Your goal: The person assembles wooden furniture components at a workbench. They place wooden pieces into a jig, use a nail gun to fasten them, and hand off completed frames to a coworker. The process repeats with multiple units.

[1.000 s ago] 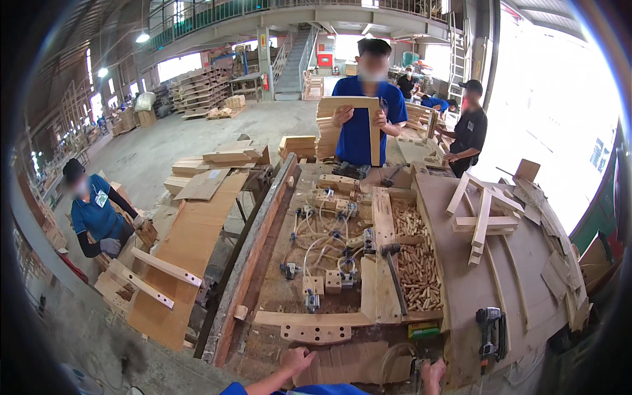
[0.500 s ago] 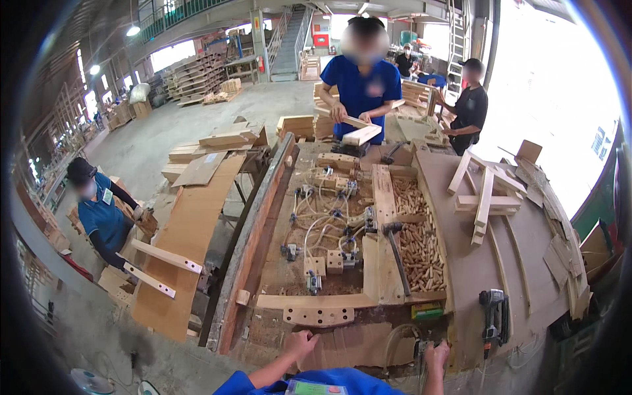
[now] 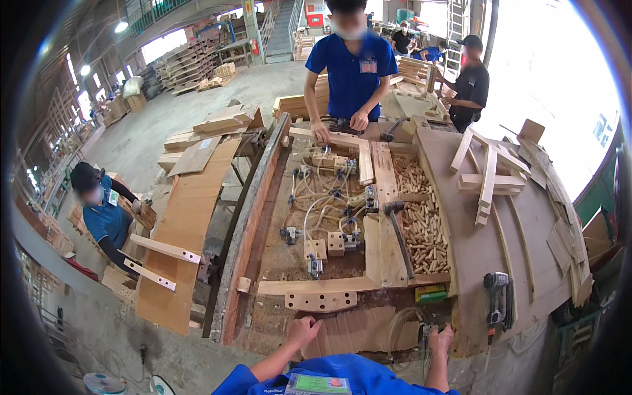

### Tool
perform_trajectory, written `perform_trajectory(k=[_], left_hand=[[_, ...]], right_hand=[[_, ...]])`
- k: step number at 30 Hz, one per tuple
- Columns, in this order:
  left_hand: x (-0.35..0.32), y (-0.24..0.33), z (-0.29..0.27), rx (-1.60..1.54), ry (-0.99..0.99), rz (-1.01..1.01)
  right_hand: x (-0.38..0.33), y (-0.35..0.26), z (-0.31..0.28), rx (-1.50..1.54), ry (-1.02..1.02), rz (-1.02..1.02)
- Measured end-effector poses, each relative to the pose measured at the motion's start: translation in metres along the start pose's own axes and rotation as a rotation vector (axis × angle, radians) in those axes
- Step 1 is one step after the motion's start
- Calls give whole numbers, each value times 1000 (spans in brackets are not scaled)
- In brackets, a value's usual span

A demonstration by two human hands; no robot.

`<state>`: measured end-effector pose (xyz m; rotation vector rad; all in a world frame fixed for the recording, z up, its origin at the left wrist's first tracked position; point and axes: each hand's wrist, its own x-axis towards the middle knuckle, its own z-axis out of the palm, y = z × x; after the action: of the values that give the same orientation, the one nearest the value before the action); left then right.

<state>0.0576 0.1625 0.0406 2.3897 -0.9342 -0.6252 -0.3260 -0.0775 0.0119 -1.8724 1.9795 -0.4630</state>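
While the left hand (image 3: 303, 331) lies at the left end of a cardboard sheet (image 3: 359, 331), its fingers drawn narrowly together, the right hand (image 3: 441, 339) curls close against a small metal fitting (image 3: 426, 329) at the near edge of the workbench (image 3: 280, 257); whether either one actually grips anything, I cannot tell. Just beyond the cardboard sheet sits a drilled wooden block (image 3: 321, 301), up against a long wooden rail (image 3: 319, 286). Off to the right, a nail gun (image 3: 497, 303) rests on the brown side surface, and a green and yellow box (image 3: 431, 293) lies below a bin of wooden dowels (image 3: 424, 243). Beside that bin, a mallet (image 3: 401, 243) lies lengthwise on a board. Farther up, pale air tubes (image 3: 319, 224) loop between small clamps and blocks. At the far end, an L-shaped wooden frame (image 3: 364, 158) lies on the workbench, a co-worker (image 3: 352, 72) in a blue shirt standing over it. Well behind, a staircase (image 3: 284, 29) climbs.
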Motion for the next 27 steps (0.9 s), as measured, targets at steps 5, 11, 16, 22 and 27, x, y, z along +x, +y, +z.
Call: perform_trajectory(k=[5, 11, 16, 22, 27], left_hand=[[3, 0, 4, -45, 1, 3], [3, -4, 6, -14, 8, -3], [3, -6, 7, -13, 18, -1], [5, -6, 9, -28, 28, 4], [6, -9, 11, -14, 19, -9]], right_hand=[[-1, -6, -11, -9, -45, 33], [-1, -13, -12, 40, -49, 69], [1, -8, -7, 17, -48, 19], [3, -4, -6, 19, -20, 23], [2, -10, -4, -30, 6, 45]])
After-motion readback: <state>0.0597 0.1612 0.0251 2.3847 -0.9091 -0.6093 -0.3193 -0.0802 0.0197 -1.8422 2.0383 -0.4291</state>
